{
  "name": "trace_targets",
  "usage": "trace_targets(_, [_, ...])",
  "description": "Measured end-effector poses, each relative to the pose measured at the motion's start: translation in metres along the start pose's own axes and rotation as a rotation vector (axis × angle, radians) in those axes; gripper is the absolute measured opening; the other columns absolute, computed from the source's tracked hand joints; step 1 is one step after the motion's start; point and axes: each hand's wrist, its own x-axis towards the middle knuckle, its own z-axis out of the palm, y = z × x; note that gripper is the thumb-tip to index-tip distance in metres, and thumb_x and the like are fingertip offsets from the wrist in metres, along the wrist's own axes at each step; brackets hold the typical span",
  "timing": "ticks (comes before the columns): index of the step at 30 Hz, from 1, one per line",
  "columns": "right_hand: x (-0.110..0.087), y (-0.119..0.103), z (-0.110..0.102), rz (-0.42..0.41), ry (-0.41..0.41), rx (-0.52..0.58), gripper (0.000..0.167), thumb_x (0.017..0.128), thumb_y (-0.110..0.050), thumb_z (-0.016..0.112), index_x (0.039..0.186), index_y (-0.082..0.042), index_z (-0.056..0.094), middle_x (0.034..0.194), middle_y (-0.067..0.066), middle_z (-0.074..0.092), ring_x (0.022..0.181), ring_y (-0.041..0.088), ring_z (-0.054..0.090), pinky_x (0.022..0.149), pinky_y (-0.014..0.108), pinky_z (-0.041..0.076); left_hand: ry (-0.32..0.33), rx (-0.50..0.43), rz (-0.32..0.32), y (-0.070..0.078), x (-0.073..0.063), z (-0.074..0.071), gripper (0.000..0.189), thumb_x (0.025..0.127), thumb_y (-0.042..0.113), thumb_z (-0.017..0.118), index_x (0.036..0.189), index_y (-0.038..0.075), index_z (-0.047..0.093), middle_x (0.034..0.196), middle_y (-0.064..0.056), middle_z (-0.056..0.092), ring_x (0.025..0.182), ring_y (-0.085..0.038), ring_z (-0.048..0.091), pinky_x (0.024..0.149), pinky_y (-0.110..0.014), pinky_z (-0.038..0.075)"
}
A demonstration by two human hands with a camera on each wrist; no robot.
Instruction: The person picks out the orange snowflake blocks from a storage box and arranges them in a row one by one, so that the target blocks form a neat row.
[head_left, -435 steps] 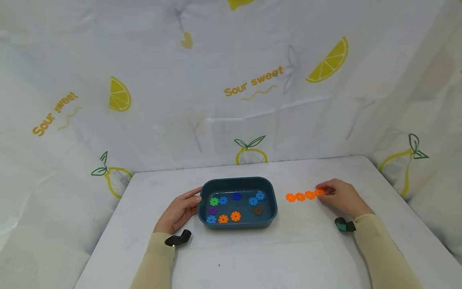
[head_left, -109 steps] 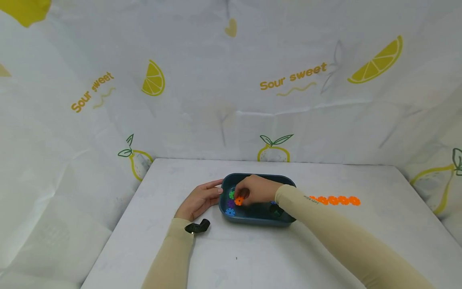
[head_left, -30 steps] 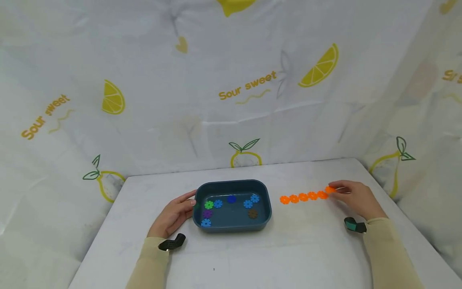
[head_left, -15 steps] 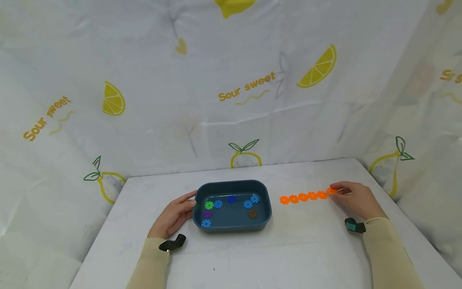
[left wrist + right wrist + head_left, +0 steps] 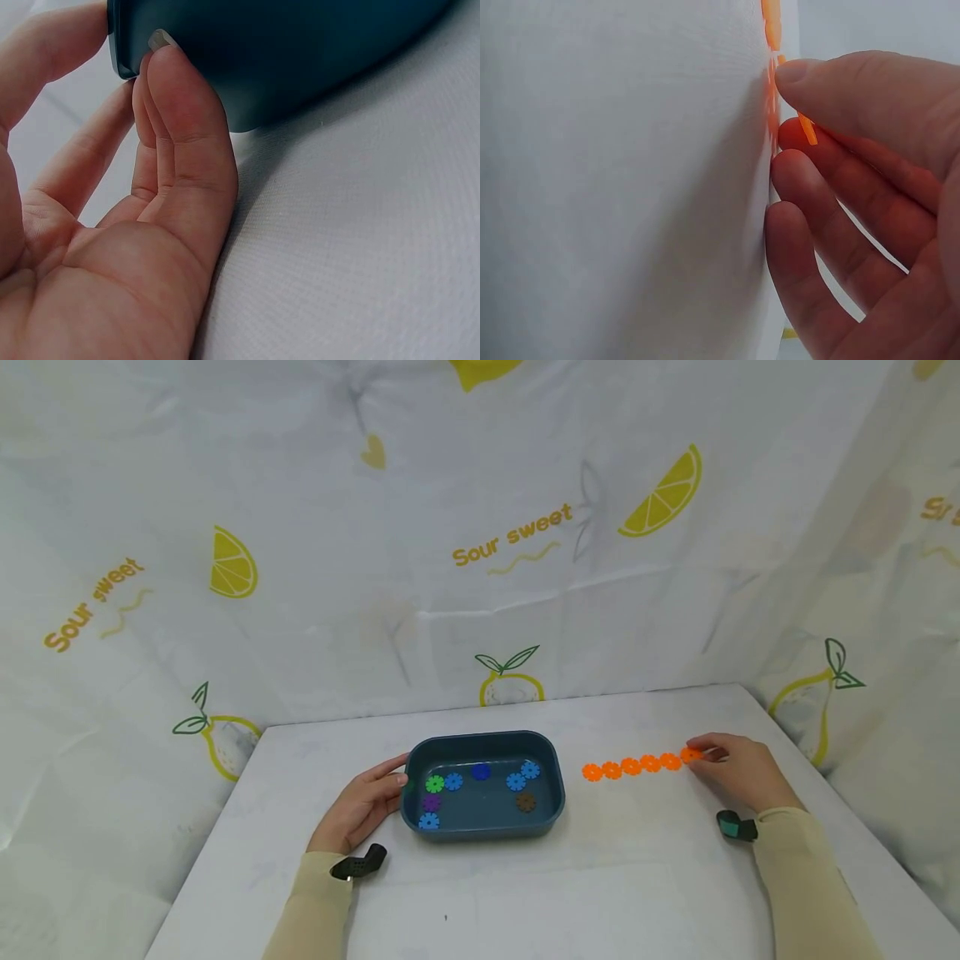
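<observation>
My right hand point(image 5: 742, 770) pinches an orange snowflake disc point(image 5: 692, 754) between thumb and fingers, at the right end of a row of orange snowflake discs point(image 5: 631, 767). The right wrist view shows the pinched disc point(image 5: 807, 129) tilted, with the thumb over it and the other fingertips down at the white tabletop. My left hand point(image 5: 363, 803) holds the left side of a dark blue-green tub point(image 5: 482, 837). In the left wrist view, bent fingers point(image 5: 187, 112) lie against the tub's outer wall point(image 5: 300, 60), and another finger reaches its rim.
Inside the tub lie a green disc point(image 5: 435, 784), a purple disc point(image 5: 432, 802), a brown disc point(image 5: 526, 802) and several blue discs point(image 5: 481, 771). Behind the white table point(image 5: 600, 893) hangs a lemon-print cloth point(image 5: 337, 652). Each wrist wears a black strap-on device point(image 5: 360, 863).
Earlier the right hand was in the tub at an orange disc; it is now back at the row's right end. The row has grown longer and the tub's orange discs are gone. The left hand stays.
</observation>
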Motion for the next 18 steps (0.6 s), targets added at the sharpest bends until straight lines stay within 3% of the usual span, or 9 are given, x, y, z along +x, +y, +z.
trace_targets(6, [0.0006, -0.0004, 0.0016, -0.002, 0.008, -0.006, 0.036, 0.096, -0.023, 0.08, 0.127, -0.005, 0.075, 0.111, 0.019, 0.077, 0.102, 0.036, 0.068, 0.081, 0.035, 0.05, -0.002, -0.005, -0.011, -0.0008, 0.0009, -0.0001, 0.065, 0.103, 0.018, 0.074, 0.162, 0.012, 0.049, 0.162, -0.008, 0.057, 0.128, -0.016, 0.068, 0.106, -0.03, 0.059])
trace_targets(18, [0.0028, 0.0023, 0.0035, 0.018, -0.002, 0.007, 0.037, 0.097, -0.022, 0.079, 0.13, -0.005, 0.074, 0.115, 0.021, 0.076, 0.103, 0.036, 0.066, 0.083, 0.04, 0.053, 0.005, -0.003, -0.011, 0.0004, 0.0008, 0.0008, 0.063, 0.103, 0.019, 0.074, 0.162, 0.013, 0.05, 0.162, -0.008, 0.057, 0.128, -0.016, 0.068, 0.105, -0.03, 0.059])
